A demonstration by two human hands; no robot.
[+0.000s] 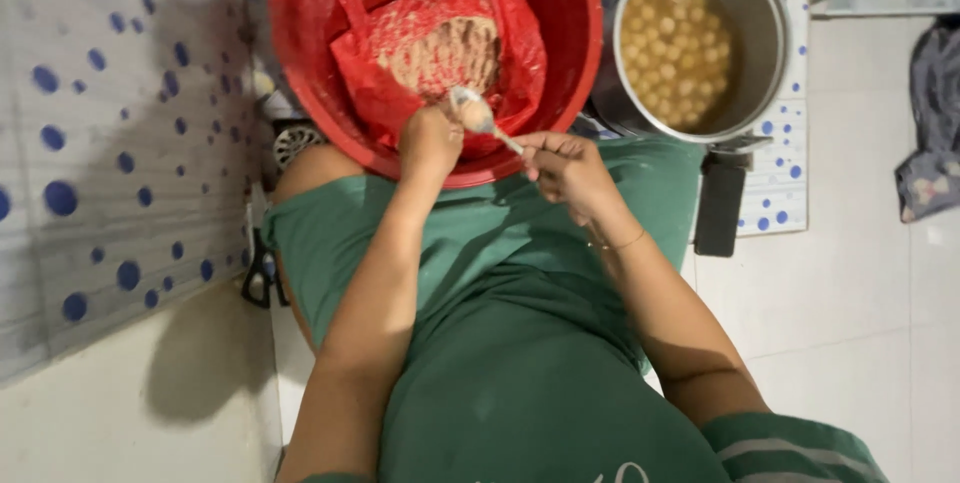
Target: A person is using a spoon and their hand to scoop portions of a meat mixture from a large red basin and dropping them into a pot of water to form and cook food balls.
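Right hand (565, 165) gripping spoon (480, 115) over red basin (580, 33); left hand (430, 138) pinching dough at spoon bowl. Risks: dough dropping outside basin, basin tipping off lap, pot (700, 38) just beside basin nudged.

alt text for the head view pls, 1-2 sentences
Seen from above, a person in green holds a spoon in the right hand, the left hand beside it, over a red basin lined with a red bag of brownish mixture. A pot of pale balls in liquid stands alongside.

Open floor rightward; red basin (575, 53) and pot (770, 3) ahead.
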